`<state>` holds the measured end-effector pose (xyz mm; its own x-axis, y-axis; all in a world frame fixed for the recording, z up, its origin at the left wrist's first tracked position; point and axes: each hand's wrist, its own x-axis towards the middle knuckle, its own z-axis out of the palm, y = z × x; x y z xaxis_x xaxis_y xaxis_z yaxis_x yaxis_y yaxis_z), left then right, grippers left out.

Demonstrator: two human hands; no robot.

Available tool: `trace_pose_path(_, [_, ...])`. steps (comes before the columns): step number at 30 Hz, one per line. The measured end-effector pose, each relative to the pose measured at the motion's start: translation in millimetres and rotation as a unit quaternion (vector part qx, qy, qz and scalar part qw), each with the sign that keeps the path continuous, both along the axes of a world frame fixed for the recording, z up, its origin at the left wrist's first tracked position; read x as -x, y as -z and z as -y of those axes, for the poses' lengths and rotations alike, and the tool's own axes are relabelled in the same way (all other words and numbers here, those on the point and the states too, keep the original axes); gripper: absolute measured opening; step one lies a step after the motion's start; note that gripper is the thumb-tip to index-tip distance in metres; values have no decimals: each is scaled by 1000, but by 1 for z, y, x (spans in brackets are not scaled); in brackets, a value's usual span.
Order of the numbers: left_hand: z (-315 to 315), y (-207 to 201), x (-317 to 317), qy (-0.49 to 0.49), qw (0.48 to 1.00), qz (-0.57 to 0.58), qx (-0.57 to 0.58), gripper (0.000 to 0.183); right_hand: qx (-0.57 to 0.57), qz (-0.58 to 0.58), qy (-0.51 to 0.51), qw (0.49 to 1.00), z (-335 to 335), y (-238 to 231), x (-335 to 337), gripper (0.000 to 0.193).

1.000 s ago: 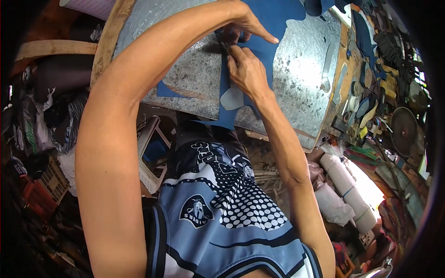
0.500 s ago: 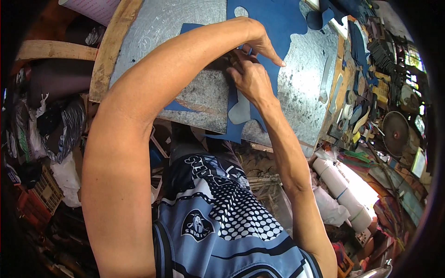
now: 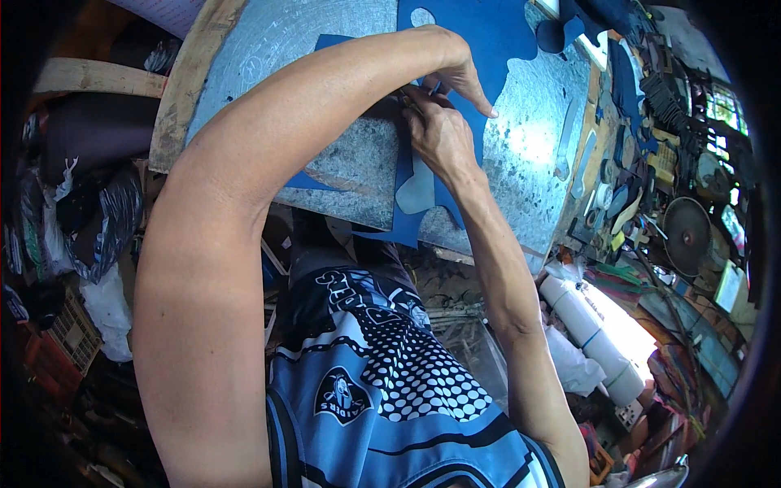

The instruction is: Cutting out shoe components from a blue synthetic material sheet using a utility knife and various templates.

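A blue sheet, leather-like and with curved cut edges, lies over a metal-topped table. My left arm bends across the table, and my left hand rests on the sheet with its thumb stretched out; its other fingers are partly hidden. Just below it, my right hand is closed with bent fingers close to the left fingers. Something thin and dark shows by the right fingertips, too hidden to name. Below the right hand, a pale grey rounded shape shows within the blue sheet.
A flat grey strip lies on the table's right part. Tape rolls and scraps crowd the wooden edge beyond it. A round fan stands at the right, with a white roll below. Plastic bags hang at the left.
The view has shifted slightly, moving the table a little to the left in the picture. My right fingers have shifted slightly beside the left hand, which keeps its place on the sheet.
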<state>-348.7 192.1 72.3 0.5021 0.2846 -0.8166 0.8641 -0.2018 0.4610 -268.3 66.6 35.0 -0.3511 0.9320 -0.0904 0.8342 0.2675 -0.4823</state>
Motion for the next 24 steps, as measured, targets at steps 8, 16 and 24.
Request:
trace_pose_path(8, [-2,5,0,16,1000,-25,-5,123,-3,55,28,998,2,-7,11,31])
trace_pose_path(16, [-2,9,-3,1,1000,-9,-4,118,2,55,32,998,-1,-5,10,29])
trace_pose_path(24, [6,-6,0,-7,999,-18,-27,114,-10,75,19,997,-2,-3,10,31])
